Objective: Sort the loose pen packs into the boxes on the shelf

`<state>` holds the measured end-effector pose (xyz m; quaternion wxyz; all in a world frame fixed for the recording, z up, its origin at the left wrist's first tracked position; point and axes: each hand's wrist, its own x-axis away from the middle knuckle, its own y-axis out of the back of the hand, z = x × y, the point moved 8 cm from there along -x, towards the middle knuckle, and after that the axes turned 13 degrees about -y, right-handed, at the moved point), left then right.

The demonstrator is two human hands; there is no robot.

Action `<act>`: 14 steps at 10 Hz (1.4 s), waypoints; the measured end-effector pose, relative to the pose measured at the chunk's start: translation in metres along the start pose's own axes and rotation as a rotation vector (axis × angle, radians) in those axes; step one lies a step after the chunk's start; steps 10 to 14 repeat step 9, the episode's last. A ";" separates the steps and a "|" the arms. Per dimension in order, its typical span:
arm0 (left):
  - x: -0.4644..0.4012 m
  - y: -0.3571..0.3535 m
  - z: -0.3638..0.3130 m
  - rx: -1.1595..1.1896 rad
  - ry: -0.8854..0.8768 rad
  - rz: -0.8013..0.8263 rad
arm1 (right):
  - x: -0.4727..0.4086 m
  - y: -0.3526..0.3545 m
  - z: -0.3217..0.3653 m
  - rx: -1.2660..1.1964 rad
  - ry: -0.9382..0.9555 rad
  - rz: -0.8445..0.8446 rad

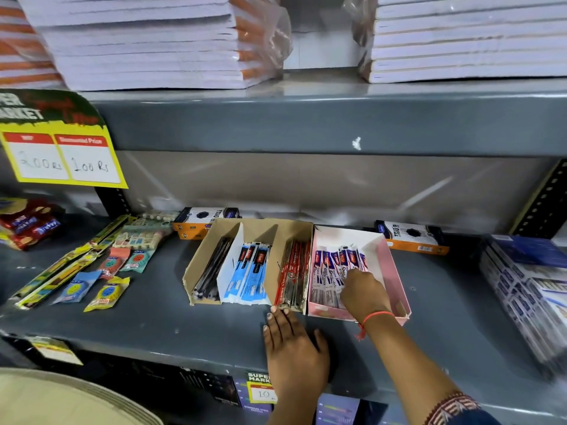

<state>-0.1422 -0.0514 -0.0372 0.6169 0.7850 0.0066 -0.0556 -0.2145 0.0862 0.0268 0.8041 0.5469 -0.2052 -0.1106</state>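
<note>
A brown cardboard box on the grey shelf has three slots: black pen packs on the left, blue packs in the middle, red packs on the right. Beside it stands a pink box with white-and-purple pen packs. My right hand reaches into the pink box, fingertips pressing on those packs; a red thread circles the wrist. My left hand lies flat on the shelf, its fingertips touching the brown box's front right corner. It holds nothing.
Loose packets and long yellow-green packs lie on the shelf's left part. Orange-black boxes stand behind the pen boxes. Boxed goods fill the right end. A yellow price sign hangs at upper left; notebook stacks sit above.
</note>
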 end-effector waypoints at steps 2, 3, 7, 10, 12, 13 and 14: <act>-0.001 -0.006 0.001 -0.004 -0.014 0.022 | -0.004 -0.005 0.002 -0.047 0.016 0.006; -0.003 -0.005 0.003 -0.007 -0.015 -0.027 | -0.003 0.002 -0.002 -0.047 0.050 -0.079; 0.003 0.002 0.001 0.092 -0.058 -0.050 | 0.041 -0.007 -0.035 0.210 0.179 -0.317; 0.018 0.000 0.005 -0.039 -0.175 -0.141 | 0.075 0.011 -0.041 0.164 0.244 -0.502; 0.018 0.000 0.005 -0.039 -0.175 -0.141 | 0.075 0.011 -0.041 0.164 0.244 -0.502; 0.018 0.000 0.005 -0.039 -0.175 -0.141 | 0.075 0.011 -0.041 0.164 0.244 -0.502; 0.018 0.000 0.005 -0.039 -0.175 -0.141 | 0.075 0.011 -0.041 0.164 0.244 -0.502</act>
